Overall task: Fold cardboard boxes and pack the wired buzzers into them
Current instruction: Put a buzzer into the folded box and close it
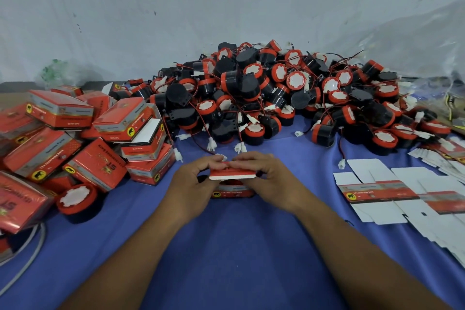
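Left hand (193, 184) and right hand (273, 178) both grip one red cardboard box (232, 174), fingers curled over its top flap and thumbs at the near edge. The box sits directly between the hands, low on the blue tabletop (239, 246). The heap of wired buzzers (276, 98) lies just beyond the fingertips. Folded boxes (100, 138) are piled to the left and flat box blanks (382, 194) lie to the right.
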